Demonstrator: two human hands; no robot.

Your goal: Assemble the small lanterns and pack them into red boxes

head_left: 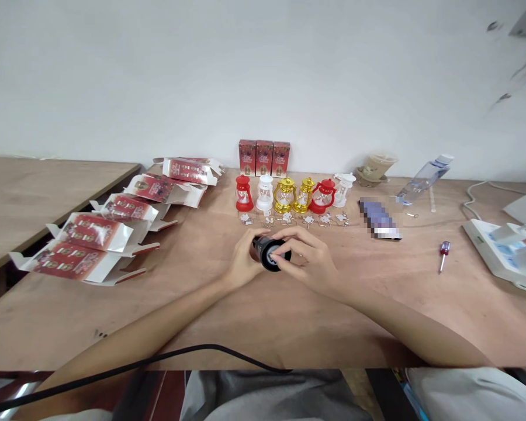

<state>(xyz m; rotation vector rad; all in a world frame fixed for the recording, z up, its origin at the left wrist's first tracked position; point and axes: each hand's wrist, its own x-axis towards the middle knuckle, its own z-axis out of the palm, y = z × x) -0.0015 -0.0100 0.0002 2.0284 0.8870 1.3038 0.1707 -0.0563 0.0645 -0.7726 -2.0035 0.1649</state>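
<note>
My left hand [245,258] is wrapped round a black mini lantern [265,252], tilted so that its round base faces me. At that base, the thumb and forefinger of my right hand [313,257] are pinched together, with its other fingers by the rim. Whether a small part sits between those fingertips is hidden. Just beyond my hands stands a row of mini lanterns in red [244,196], white [265,194] and gold [284,197]. Small white tags with metal rings [287,219] lie in front of them.
Three red boxes [263,158] stand against the wall. Opened red cartons [92,234] lie along the left. On the right are a phone [379,219], a screwdriver [444,254], a tilted bottle [425,178], a lidded cup [377,166] and a power strip [504,251]. A black cable [193,348] crosses the near edge.
</note>
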